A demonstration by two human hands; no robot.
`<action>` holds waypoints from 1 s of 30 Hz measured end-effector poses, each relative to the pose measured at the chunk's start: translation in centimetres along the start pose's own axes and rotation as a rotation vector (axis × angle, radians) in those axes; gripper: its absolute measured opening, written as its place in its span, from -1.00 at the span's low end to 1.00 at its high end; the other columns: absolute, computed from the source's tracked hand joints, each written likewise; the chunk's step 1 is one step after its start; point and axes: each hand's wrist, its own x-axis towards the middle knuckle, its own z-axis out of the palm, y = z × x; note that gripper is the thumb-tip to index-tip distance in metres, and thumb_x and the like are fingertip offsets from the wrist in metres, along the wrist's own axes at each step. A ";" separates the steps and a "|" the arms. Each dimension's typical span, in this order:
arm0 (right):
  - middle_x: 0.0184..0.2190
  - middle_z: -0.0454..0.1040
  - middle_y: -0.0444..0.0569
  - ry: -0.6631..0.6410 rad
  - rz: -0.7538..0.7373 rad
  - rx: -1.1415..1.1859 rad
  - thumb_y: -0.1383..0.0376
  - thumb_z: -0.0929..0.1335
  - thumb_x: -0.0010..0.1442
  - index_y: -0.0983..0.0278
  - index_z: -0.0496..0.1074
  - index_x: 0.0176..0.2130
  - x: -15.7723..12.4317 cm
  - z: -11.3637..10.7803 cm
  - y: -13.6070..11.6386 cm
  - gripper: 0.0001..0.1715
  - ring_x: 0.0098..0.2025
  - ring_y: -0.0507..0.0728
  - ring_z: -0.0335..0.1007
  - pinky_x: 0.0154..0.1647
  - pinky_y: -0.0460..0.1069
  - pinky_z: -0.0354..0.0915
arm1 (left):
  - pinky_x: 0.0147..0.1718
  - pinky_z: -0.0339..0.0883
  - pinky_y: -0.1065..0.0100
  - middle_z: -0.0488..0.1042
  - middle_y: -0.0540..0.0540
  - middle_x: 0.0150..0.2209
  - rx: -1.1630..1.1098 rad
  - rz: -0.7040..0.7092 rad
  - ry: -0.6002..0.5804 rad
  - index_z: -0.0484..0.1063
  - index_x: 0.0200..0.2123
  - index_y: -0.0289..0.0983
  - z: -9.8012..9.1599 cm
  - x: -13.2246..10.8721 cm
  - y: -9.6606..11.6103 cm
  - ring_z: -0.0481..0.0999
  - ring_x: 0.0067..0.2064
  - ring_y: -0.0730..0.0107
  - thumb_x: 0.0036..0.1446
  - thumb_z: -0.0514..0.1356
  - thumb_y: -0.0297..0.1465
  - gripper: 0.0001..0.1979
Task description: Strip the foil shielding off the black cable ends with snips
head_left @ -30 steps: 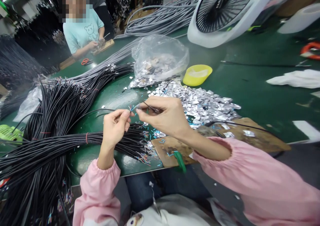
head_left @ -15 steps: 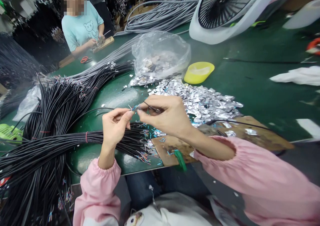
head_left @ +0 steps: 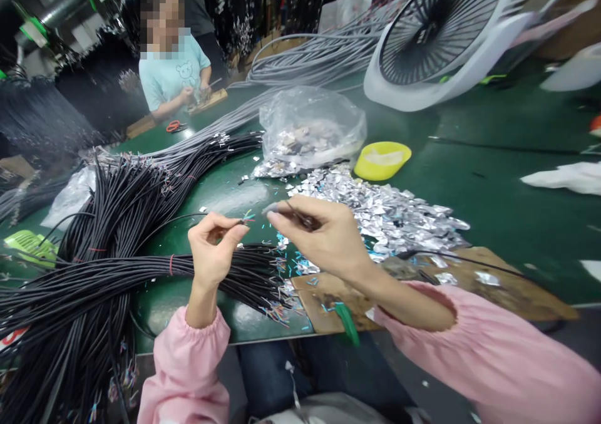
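My left hand [head_left: 213, 248] pinches the end of a thin black cable [head_left: 178, 218], whose short coloured inner wires [head_left: 247, 217] stick out past my fingertips. My right hand [head_left: 323, 236] is closed in a pinch just right of those wires, holding a small dark metal tool [head_left: 300, 217] and a bit of silver foil at the fingertips. The two hands are a small gap apart above the green table [head_left: 493, 186]. Under them lies a big bundle of black cables [head_left: 117, 274] with stripped ends.
A heap of silver foil scraps [head_left: 385, 208] lies behind my right hand, with a clear plastic bag [head_left: 312, 126] and yellow dish [head_left: 382, 159] beyond. A wooden board [head_left: 469, 280] sits at the table edge. A white fan [head_left: 436, 36] stands far right. Another person [head_left: 173, 73] works far left.
My right hand has pulled a little to the right, away from the cable end, opening a gap between the hands. The camera view shifted slightly downward.
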 end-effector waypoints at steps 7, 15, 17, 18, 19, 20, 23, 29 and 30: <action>-0.60 0.36 -0.12 -0.030 -0.188 0.034 0.38 0.32 0.14 0.32 0.44 -0.44 -0.3 0.1 -0.3 -0.86 -0.60 -0.04 0.21 -0.61 -0.13 0.13 | -0.59 0.14 0.55 0.38 0.06 -0.58 0.323 0.284 0.001 0.44 -0.53 -0.30 0.4 -0.6 0.3 0.27 -0.56 0.61 -0.03 0.30 -0.48 -0.89; -0.62 0.33 -0.13 0.043 -0.191 -0.221 0.42 0.27 0.03 0.32 0.37 -0.51 -0.4 0.3 0.3 -0.87 -0.58 -0.02 0.21 -0.56 -0.11 0.15 | -0.54 0.16 0.50 0.39 0.01 -0.57 0.700 0.469 -0.026 0.47 -0.49 -0.31 1.4 -1.5 -0.5 0.31 -0.54 0.57 0.09 0.18 -0.52 -0.87; -0.64 0.28 -0.16 0.059 -0.125 -0.215 0.41 0.26 -0.03 0.31 0.33 -0.56 -0.2 0.5 0.2 -0.87 -0.60 -0.03 0.16 -0.57 -0.11 0.11 | -0.51 0.22 0.50 0.45 -0.01 -0.53 0.632 0.291 -0.062 0.50 -0.46 -0.30 1.4 -1.4 -0.5 0.37 -0.52 0.54 0.06 0.20 -0.48 -0.91; -0.66 0.25 -0.17 0.057 -0.066 -0.182 0.39 0.26 -0.06 0.30 0.30 -0.59 -0.1 0.5 0.1 -0.88 -0.60 -0.03 0.13 -0.58 -0.11 0.09 | -0.51 0.24 0.49 0.47 -0.02 -0.52 0.568 0.171 -0.098 0.51 -0.45 -0.30 1.3 -1.3 -0.5 0.39 -0.52 0.53 0.05 0.22 -0.45 -0.92; -0.68 0.23 -0.18 0.044 0.018 -0.123 0.36 0.26 -0.09 0.29 0.28 -0.61 0.1 0.6 0.0 -0.89 -0.61 -0.04 0.10 -0.59 -0.11 0.07 | -0.54 0.25 0.49 0.47 -0.02 -0.54 0.494 0.055 -0.136 0.52 -0.46 -0.30 1.2 -1.2 -0.5 0.39 -0.55 0.52 0.03 0.23 -0.42 -0.91; -0.70 0.20 -0.20 0.016 0.126 -0.033 0.33 0.27 -0.12 0.28 0.27 -0.62 0.2 0.6 0.0 -0.89 -0.63 -0.04 0.07 -0.61 -0.11 0.05 | -0.59 0.24 0.49 0.46 -0.01 -0.57 0.416 -0.041 -0.165 0.52 -0.48 -0.30 1.0 -1.0 -0.5 0.37 -0.59 0.53 0.02 0.25 -0.38 -0.89; -0.75 0.08 -0.28 -0.149 0.504 0.373 0.25 0.29 -0.17 0.27 0.26 -0.58 0.5 0.7 -0.1 -0.88 -0.70 -0.07 -0.07 -0.70 -0.12 -0.05 | -0.68 0.14 0.51 0.40 0.02 -0.65 0.222 -0.106 -0.161 0.50 -0.57 -0.31 0.6 -0.5 -0.3 0.28 -0.67 0.57 -0.09 0.31 -0.32 -0.83; -0.70 0.19 -0.22 -0.111 0.265 0.308 0.30 0.33 -0.08 0.28 0.34 -0.55 0.2 0.1 -0.2 -0.91 -0.67 -0.06 0.03 -0.67 -0.11 0.03 | -0.59 0.15 0.52 0.39 0.04 -0.61 0.314 0.137 -0.050 0.45 -0.59 -0.30 0.7 -0.9 -0.1 0.31 -0.56 0.56 -0.06 0.31 -0.39 -0.85; -0.67 0.26 -0.17 -0.057 0.092 0.179 0.34 0.33 -0.05 0.29 0.37 -0.54 0.0 0.0 -0.1 -0.92 -0.64 -0.04 0.11 -0.63 -0.10 0.07 | -0.58 0.15 0.52 0.38 0.04 -0.60 0.372 0.173 -0.045 0.44 -0.58 -0.30 0.8 -1.0 0.0 0.30 -0.56 0.56 -0.03 0.29 -0.42 -0.85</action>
